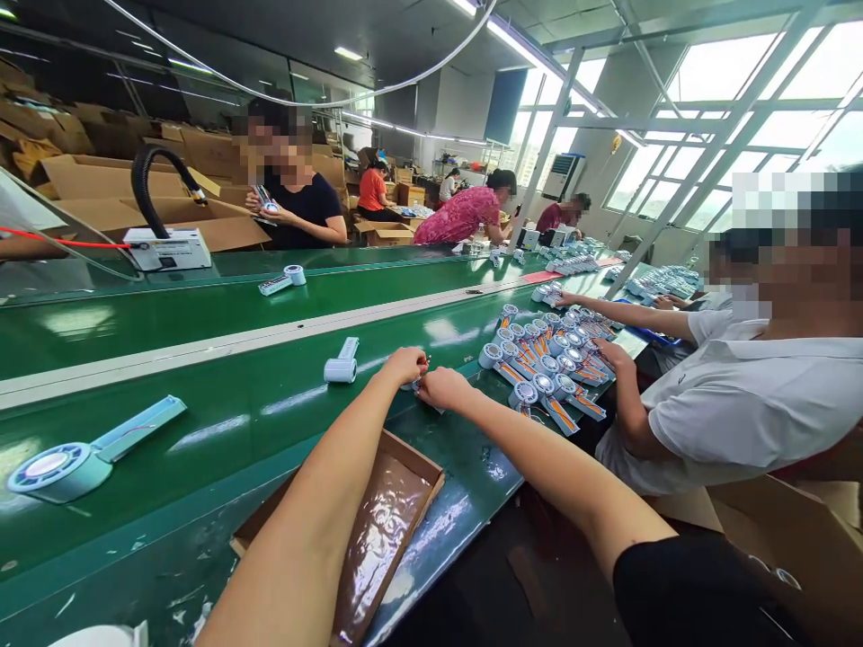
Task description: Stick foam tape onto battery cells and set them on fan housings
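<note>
My left hand [406, 364] and my right hand [446, 388] are close together above the near edge of the green conveyor belt. The fingers of both are closed in a pinch. A bit of a pale blue part shows beneath them, mostly hidden, so what each hand grips cannot be made out. Left of my hands, a pale blue handheld fan housing [341, 367] lies on the belt. Just to the right is a dense group of similar fan housings [539, 385] with orange strips and thin wires in their handles. Under my left forearm sits a shallow cardboard tray [387, 530] with a shiny brown lining.
Another fan housing [64, 472] lies at the left on the belt [222, 449]. One more [287, 279] rests beyond the white divider [229, 339]. A co-worker in a white shirt [748, 404] reaches in from the right. Across stands a white box with a black hose [168, 249].
</note>
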Demonstrator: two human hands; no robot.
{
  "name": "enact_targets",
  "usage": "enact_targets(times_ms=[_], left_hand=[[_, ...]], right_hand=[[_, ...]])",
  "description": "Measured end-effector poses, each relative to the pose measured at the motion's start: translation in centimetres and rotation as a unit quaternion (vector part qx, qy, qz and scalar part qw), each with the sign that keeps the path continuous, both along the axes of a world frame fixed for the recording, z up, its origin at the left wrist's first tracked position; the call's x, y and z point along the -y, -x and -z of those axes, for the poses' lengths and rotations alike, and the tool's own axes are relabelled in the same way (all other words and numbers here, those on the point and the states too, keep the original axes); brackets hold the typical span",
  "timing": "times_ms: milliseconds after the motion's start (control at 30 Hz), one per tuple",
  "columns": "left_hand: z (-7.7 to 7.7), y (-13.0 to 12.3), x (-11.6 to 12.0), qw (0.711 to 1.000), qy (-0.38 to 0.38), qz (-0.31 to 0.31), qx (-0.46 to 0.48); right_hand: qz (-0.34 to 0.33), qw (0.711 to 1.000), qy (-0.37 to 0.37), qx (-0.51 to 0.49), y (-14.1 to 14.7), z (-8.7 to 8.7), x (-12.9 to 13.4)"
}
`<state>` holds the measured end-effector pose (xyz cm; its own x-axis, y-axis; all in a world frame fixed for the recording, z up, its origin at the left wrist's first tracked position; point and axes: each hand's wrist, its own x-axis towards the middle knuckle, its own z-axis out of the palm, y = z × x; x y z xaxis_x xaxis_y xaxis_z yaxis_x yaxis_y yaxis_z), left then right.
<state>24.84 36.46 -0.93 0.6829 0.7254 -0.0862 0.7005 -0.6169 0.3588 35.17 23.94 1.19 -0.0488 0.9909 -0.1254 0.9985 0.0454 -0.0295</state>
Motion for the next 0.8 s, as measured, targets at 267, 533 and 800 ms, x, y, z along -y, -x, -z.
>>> enact_targets(times_ms=[267,533,800], left_hand=[[-0.5,0.6,0.6,0.999,-0.044,0.013,0.023],[-1.4,16.2,-2.7,0.98,-0.129,-0.145,0.035],[-0.3,30.8,1.0,0.928,-0.13,-0.347,0.043]], right_hand=[[0.055,0.997,-0.045,-0.037,-2.3,-1.2,1.5],[0.074,0.991,-0.093,-0.061,-5.8,0.6,-4.6],[0.118,0.983,-0.095,-0.104,-7.0,1.9,-8.8]])
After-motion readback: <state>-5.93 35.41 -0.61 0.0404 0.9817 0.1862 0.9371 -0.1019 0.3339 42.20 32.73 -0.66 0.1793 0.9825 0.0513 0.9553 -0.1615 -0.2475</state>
